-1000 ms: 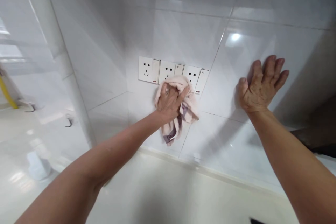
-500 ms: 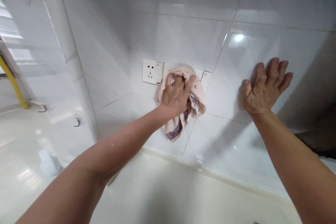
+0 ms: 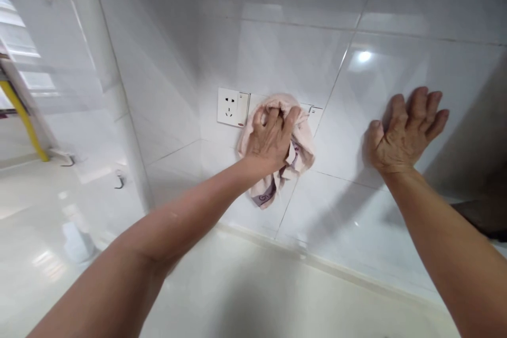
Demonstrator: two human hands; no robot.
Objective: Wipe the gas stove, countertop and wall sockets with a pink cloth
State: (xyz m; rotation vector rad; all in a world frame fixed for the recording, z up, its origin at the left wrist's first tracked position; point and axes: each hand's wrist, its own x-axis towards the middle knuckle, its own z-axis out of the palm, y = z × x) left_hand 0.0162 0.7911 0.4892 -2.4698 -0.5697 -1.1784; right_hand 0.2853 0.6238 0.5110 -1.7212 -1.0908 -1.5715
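Head view. Left of centre: white rectangular wall socket (image 3: pixel 233 107), uncovered. Mid-frame: left hand (image 3: pixel 271 137), fingers curled tight around pale pink bunched cloth (image 3: pixel 303 150), pressing it against the wall just right of that socket; one cloth end hangs below. Right of centre: right hand (image 3: pixel 404 134), palm flat on glossy white wall tile (image 3: pixel 348 132), fingers extended and slightly fanned.
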